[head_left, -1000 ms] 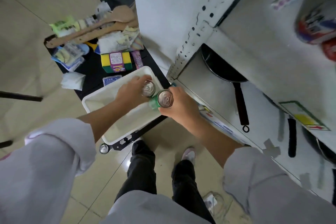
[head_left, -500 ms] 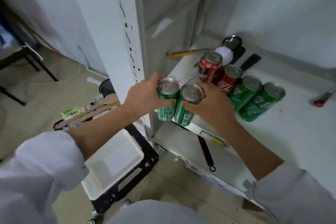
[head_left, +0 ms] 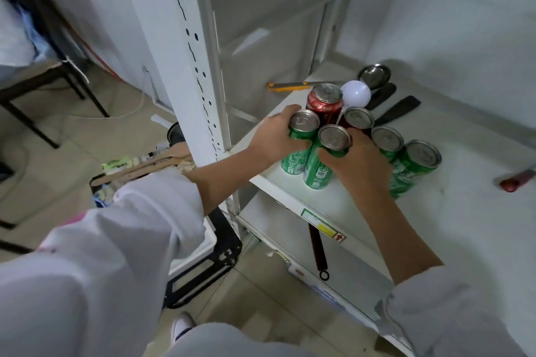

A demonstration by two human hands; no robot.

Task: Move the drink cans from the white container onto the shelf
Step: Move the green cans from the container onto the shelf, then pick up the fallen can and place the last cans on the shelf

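Nearest the camera, two pale sleeves reach toward the white shelf, the landmark here. Below the shelf's front edge and to its left, only a corner of the white container shows under the left sleeve, sitting on a black cart; its inside is hidden.

At the shelf's front edge, the left hand is wrapped around a green can, fingers curled over its near side. Touching that can on the right, a second green can is gripped by the right hand, which closes on it from the right. Both held cans stand upright with their bases on or just at the shelf surface; contact cannot be told for certain.

Farther in on the shelf, just behind the hands, stand two red cans, one partly hidden by the right hand's fingers. To the right of the right hand stand two more green cans, touching each other.

Count: four green cans, two red, six in all.

Deepest on the shelf lie a white ball, a metal ladle and black handles.
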